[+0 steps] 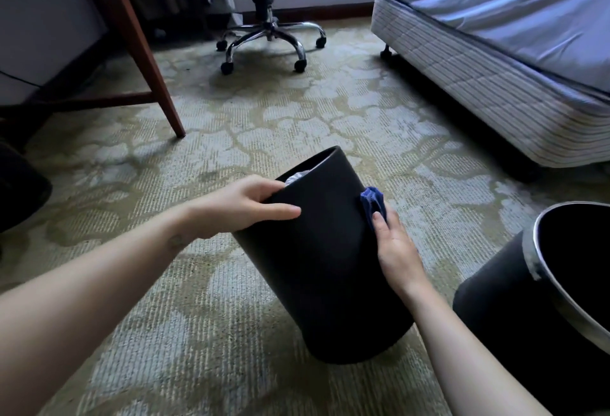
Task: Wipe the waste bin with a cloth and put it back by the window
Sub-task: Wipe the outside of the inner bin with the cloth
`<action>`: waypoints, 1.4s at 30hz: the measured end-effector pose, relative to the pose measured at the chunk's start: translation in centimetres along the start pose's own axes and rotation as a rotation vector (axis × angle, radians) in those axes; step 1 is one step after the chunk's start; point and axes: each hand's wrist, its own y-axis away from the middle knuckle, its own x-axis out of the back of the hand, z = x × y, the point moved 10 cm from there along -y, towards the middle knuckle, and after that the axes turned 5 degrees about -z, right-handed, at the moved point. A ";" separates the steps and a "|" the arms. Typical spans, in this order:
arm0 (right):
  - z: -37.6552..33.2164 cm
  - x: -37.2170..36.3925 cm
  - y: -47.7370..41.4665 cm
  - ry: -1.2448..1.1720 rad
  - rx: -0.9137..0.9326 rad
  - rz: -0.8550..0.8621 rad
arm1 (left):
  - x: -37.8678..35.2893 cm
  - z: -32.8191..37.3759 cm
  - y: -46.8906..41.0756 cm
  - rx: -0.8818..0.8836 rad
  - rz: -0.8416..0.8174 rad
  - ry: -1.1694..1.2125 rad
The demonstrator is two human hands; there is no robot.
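A black waste bin (321,270) stands tilted on the carpet, its mouth leaning away from me, with something pale showing inside the rim. My left hand (244,206) grips the bin's rim on the left, thumb inside, fingers on the outer wall. My right hand (396,247) presses a blue cloth (373,201) against the bin's right side; most of the cloth is under my palm.
A second black bin (515,310) with a metal rim stands at the lower right. A bed (495,62) runs along the right. An office chair (267,36) on castors sits at the back, and a wooden desk leg (148,62) slants down on the left.
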 end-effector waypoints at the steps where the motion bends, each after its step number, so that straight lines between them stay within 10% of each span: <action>1: -0.1 0.2 -0.1 -0.036 -0.005 0.013 | 0.0 0.3 -0.4 -0.039 0.036 0.006; 11: -11.2 0.8 0.0 -0.065 0.427 0.029 | -4.0 6.1 -4.0 -0.407 0.196 -0.253; 20: 4.8 3.3 1.1 0.216 -0.118 0.069 | -1.2 3.4 -5.6 -0.231 0.201 -0.038; 33: -8.3 4.8 1.4 -0.209 0.321 0.192 | -3.1 6.7 -7.3 -0.231 0.305 -0.272; 42: -3.8 1.4 0.5 0.187 0.089 0.216 | 0.5 5.1 -6.9 -0.241 0.371 -0.170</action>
